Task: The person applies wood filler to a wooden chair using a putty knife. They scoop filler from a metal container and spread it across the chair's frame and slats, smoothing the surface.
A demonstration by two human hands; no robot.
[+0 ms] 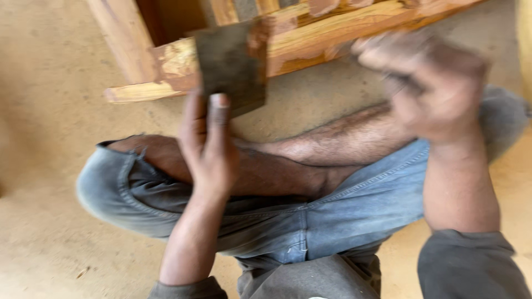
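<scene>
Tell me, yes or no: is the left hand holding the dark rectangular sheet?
Yes, the left hand pinches the dark rectangular sheet against the wooden frame.

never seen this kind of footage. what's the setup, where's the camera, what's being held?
There is no machine: a person works with two bare hands. The single camera sits on their head and looks down, so you see their own arms and crossed legs in rolled-up jeans on a sandy floor. The left hand holds a dark flat sheet, perhaps sandpaper, against a rough wooden frame. The right hand is blurred beside the wood; whether it holds anything cannot be told.
</scene>
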